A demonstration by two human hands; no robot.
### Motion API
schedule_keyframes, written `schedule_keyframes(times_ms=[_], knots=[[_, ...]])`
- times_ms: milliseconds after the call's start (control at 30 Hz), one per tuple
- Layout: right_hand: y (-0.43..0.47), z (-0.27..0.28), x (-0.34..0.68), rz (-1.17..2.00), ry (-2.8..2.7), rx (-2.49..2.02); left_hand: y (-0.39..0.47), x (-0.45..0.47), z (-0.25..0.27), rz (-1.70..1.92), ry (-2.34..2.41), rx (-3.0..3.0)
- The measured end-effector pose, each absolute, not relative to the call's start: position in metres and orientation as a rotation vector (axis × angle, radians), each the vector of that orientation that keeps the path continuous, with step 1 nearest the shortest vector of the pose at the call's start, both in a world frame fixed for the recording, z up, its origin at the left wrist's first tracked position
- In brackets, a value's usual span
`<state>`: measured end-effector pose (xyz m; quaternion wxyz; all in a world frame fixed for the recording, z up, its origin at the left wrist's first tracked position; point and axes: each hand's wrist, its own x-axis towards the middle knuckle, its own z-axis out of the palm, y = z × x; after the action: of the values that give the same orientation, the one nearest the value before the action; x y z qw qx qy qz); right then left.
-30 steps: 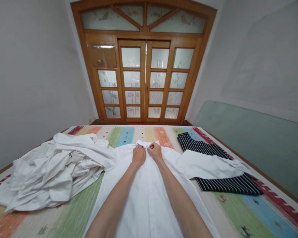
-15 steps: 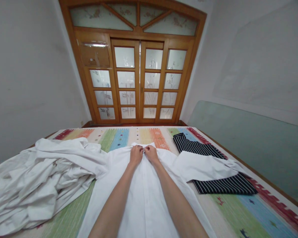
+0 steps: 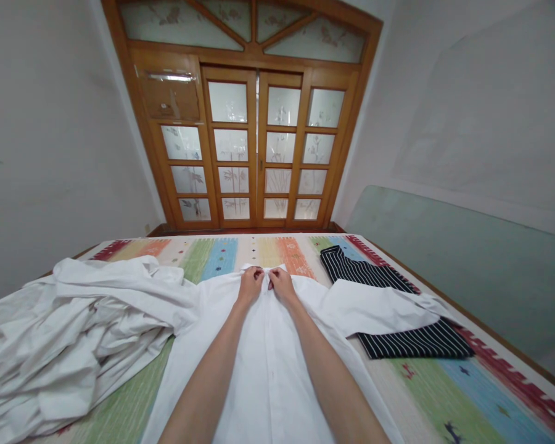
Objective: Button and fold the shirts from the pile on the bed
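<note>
A white button-up shirt [image 3: 259, 376] lies spread front side up before me, its collar away from me. At the left side of the collar, my left hand [image 3: 251, 284] is closed, fingers pinching the cloth near the top of the placket. My right hand [image 3: 281, 284] is pinched closed on the collar's right side, a small gap from the left. Whether a button sits between the fingers is too small to see. The shirt's right-hand sleeve [image 3: 379, 308] stretches out sideways.
A heap of crumpled white cloth [image 3: 87, 333] lies at the left, meeting the shirt. Under the sleeve is a folded black-and-white striped garment [image 3: 416, 342]. All rest on a colourful patterned bedspread [image 3: 444, 394]. A pale green headboard-like panel [image 3: 444, 246] stands at the right.
My fingertips have drawn slightly apart at the collar. The camera view has shifted a little; the shirt and other cloths keep their places.
</note>
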<state>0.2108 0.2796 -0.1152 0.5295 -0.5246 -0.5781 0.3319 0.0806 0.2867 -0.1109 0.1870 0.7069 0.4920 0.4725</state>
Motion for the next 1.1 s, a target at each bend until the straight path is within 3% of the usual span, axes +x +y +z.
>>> schedule_keyframes(times_ms=[1100], knots=[[0.2822, -0.1189, 0.2082, 0.834, -1.238, -1.126, 0.2888, 0.0800, -0.1158, 1.356, 1.338, 1.940]])
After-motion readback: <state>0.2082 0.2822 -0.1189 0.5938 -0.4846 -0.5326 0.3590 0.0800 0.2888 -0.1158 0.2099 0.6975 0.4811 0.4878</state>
